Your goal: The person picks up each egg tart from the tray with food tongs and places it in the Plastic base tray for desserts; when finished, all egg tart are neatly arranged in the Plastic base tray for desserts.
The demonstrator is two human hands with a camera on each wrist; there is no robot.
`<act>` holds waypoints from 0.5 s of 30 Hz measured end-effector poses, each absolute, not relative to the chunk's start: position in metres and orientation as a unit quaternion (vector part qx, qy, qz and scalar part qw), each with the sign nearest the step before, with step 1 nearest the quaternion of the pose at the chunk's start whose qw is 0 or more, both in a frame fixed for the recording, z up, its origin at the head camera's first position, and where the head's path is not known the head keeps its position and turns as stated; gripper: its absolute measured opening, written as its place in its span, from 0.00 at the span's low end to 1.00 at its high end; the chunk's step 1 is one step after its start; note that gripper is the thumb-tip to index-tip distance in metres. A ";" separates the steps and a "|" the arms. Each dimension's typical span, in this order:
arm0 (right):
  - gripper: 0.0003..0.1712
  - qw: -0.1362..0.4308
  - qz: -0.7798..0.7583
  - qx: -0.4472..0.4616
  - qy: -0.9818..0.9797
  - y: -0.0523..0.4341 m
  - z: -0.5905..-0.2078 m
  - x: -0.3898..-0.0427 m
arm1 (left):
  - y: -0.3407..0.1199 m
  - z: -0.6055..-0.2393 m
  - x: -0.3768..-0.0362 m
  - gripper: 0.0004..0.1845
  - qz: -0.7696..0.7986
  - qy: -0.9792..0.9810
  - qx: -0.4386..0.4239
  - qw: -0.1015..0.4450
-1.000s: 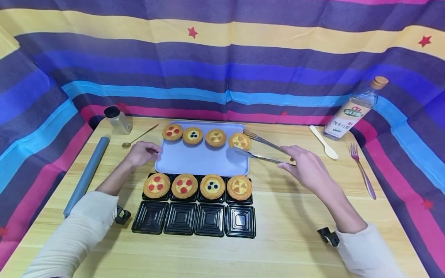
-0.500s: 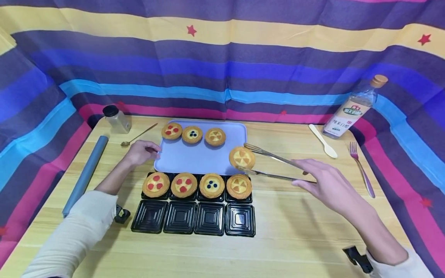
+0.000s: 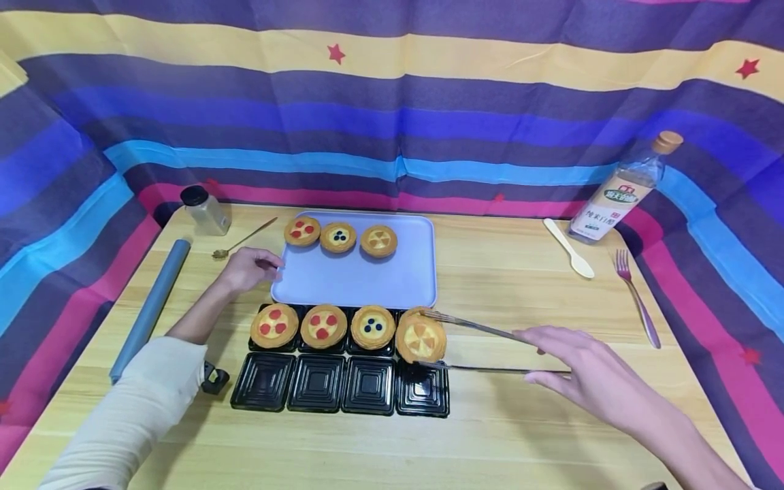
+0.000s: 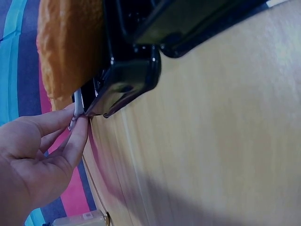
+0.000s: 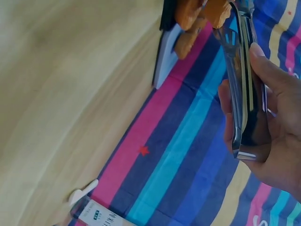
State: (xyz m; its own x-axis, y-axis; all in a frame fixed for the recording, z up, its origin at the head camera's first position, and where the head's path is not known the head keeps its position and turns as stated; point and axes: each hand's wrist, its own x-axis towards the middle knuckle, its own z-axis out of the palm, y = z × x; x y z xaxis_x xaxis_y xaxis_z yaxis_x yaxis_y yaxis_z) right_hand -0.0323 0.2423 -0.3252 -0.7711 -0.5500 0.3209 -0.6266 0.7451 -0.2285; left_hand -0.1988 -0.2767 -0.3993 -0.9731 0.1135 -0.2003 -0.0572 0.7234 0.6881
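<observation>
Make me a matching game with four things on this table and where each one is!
Things:
1. tongs
2. fork
3. blue roller
4. bottle

Places:
A. far right corner of the table
B. along the left edge of the table
C. in the right hand, holding a tart
D. lying flat near the right edge

Pairs: 1-C, 2-D, 3-B, 4-A

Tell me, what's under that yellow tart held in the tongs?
Under the yellow tart gripped by the tongs in the right hand lies the black tray's right end. An empty cell shows below it; the back-row cell is covered by the tart.
</observation>
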 end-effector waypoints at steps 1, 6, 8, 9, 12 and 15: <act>0.33 0.118 0.164 0.319 -0.926 0.243 -0.327 -0.030 | -0.277 -0.400 -0.199 0.13 0.371 0.921 0.015 0.115; 0.34 0.100 0.173 0.319 -0.926 0.246 -0.336 -0.018 | -0.277 -0.399 -0.198 0.13 0.369 0.922 0.015 0.117; 0.34 0.087 0.172 0.318 -0.928 0.247 -0.340 -0.013 | -0.277 -0.399 -0.198 0.13 0.368 0.923 0.015 0.116; 0.34 0.082 0.169 0.317 -0.930 0.247 -0.342 -0.011 | -0.277 -0.399 -0.198 0.13 0.368 0.923 0.016 0.116; 0.34 0.076 0.162 0.315 -0.932 0.248 -0.348 -0.005 | -0.277 -0.399 -0.199 0.13 0.367 0.923 0.016 0.115; 0.35 0.078 0.162 0.316 -0.931 0.250 -0.352 -0.002 | -0.277 -0.400 -0.199 0.13 0.369 0.922 0.016 0.114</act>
State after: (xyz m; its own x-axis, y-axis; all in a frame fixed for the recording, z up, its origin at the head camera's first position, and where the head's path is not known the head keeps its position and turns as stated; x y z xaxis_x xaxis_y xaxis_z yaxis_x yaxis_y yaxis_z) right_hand -0.0019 0.2503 -0.3516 -0.7876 -0.5640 0.2483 -0.6147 0.7476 -0.2514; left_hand -0.1988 -0.2771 -0.3996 -0.9735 0.1136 -0.1987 -0.0548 0.7274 0.6840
